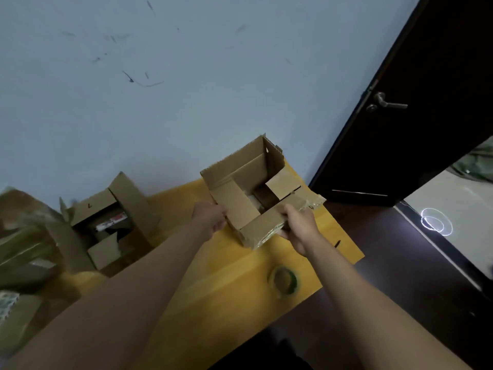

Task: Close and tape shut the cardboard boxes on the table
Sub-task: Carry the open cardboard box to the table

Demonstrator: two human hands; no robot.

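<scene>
Cardboard flaps stand open on the box (pixel 248 193) at the far right of the yellow table (pixel 202 295), and both hands are on it. On the near side, the left hand (pixel 212 217) grips the left flap and the right hand (pixel 298 228) curls round the near flap, which carries old tape. That near flap runs left to right between the hands, so folding it away from the person looks like the coming move. A far flap stands upright near the wall (pixel 186 89). Right of the box the table edge is close, leaving little room. The tape roll (pixel 284 280) lies nearer, just beside the right forearm, within easier reach of that hand. A second open box (pixel 106 225) sits well apart to the left.
</scene>
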